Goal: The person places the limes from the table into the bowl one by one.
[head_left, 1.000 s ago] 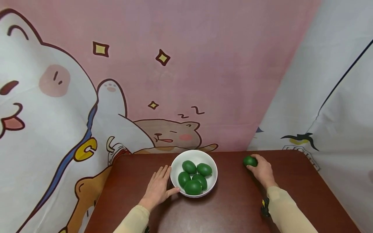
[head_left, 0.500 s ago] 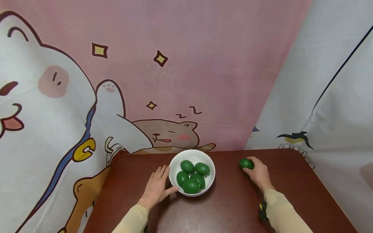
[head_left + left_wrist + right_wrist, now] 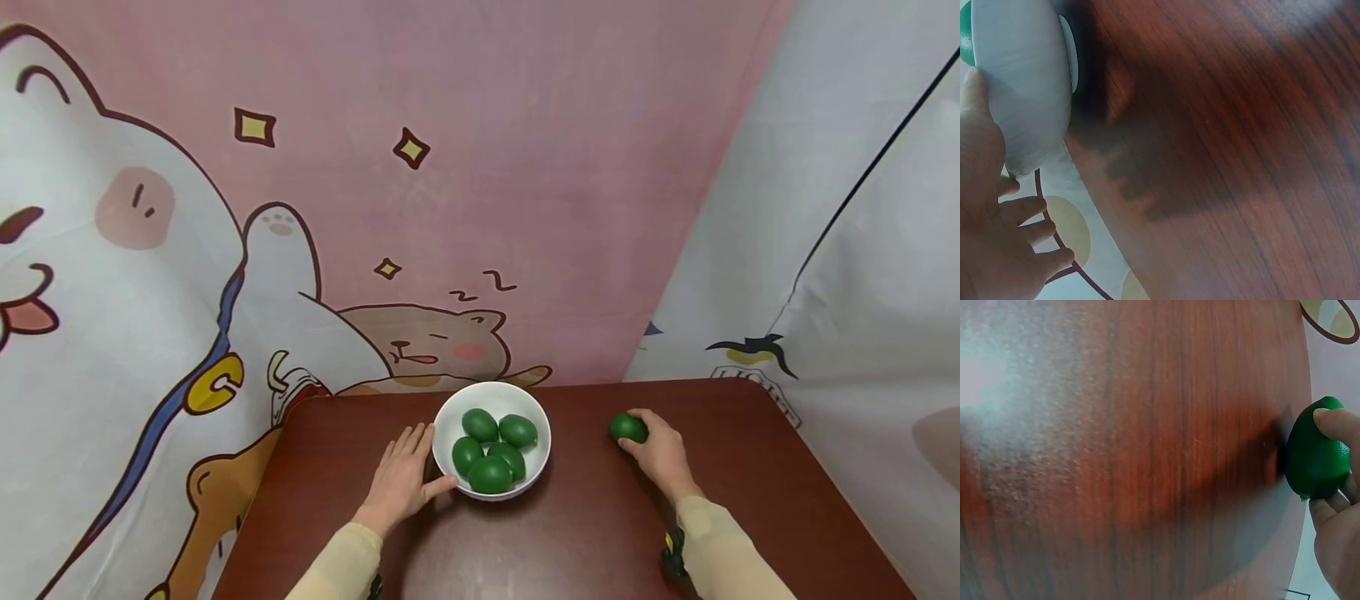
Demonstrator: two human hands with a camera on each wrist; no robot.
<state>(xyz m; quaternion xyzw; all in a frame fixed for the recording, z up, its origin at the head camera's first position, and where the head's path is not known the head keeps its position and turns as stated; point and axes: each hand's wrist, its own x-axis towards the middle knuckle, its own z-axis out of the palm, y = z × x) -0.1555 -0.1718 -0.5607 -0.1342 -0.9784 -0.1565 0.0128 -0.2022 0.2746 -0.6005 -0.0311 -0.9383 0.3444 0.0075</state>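
A white bowl (image 3: 538, 467) stands on the table, with several green limes (image 3: 518, 431) lying in it. My left hand (image 3: 401, 483) rests against the bowl's left side, its fingers straight and the thumb at the rim. In the left wrist view, that thumb touches the bowl's edge beside a bit of green. To the right of the bowl, my right hand (image 3: 663, 454) holds one lime (image 3: 624, 427) between thumb and fingers. The right wrist view has this lime (image 3: 1313, 456) low by the tabletop; whether it touches the wood cannot be told.
The brown wooden table (image 3: 570, 533) ends at a cloth backdrop (image 3: 570, 208) printed with cartoon animals. Bare tabletop lies between the bowl and my right hand. A dark band (image 3: 673, 552) sits at my right wrist.
My right hand has brought the lime slightly toward me and a little closer to the bowl. The left hand stays at the bowl. The head view has shifted slightly.
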